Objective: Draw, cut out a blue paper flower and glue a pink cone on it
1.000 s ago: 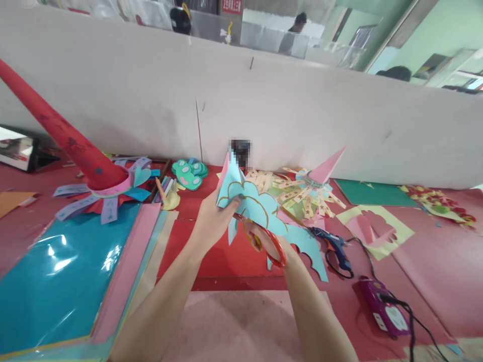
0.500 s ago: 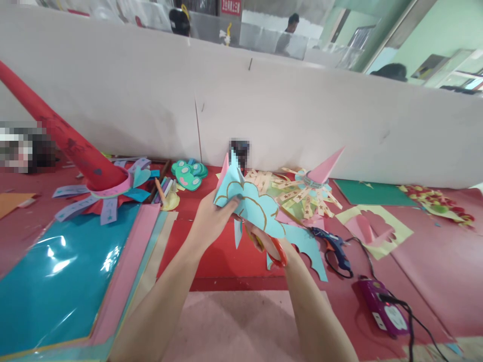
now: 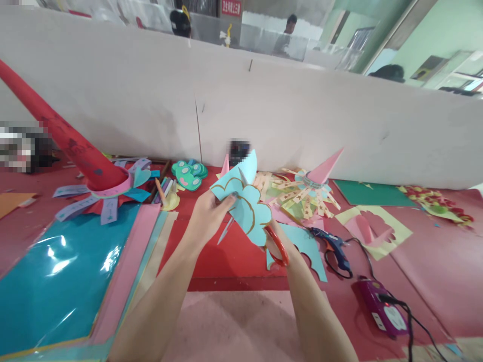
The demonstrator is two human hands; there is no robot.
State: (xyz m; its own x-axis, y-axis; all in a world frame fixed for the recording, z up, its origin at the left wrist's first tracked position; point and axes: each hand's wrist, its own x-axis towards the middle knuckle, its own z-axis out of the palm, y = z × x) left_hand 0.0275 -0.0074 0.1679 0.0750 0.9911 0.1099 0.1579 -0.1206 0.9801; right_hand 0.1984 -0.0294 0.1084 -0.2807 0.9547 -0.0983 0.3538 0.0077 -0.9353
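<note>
Above the table at 12 o'clock, the left hand pinches blue paper in its fingers while the right hand, partly hidden, grips scissors, whose cut could stray inside the gold line should the paper twist.

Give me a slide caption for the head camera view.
Left hand holding scalloped blue paper, right hand holding red-handled scissors, above a red table.
</note>
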